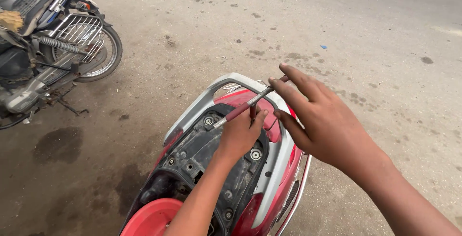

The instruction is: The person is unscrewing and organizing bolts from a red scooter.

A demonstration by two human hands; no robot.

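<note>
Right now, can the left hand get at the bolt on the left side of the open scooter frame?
Probably yes: the bolt lies bare beside the left hand, though that hand grips the T-handle wrench.

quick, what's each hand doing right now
left hand: closed around the shaft of a T-handle wrench over the scooter.
right hand: open, fingers spread, fingertips on the wrench's crossbar.

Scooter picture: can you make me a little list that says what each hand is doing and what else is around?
Left hand: gripping the stem of a T-shaped wrench
Right hand: fingers spread, touching the wrench's crossbar end
Scooter: red, seat removed, black tray with bolts showing
Grab rail: silver, at the tail
Nearby: parked motorcycle, top left
Ground: dusty, oil-stained
</note>
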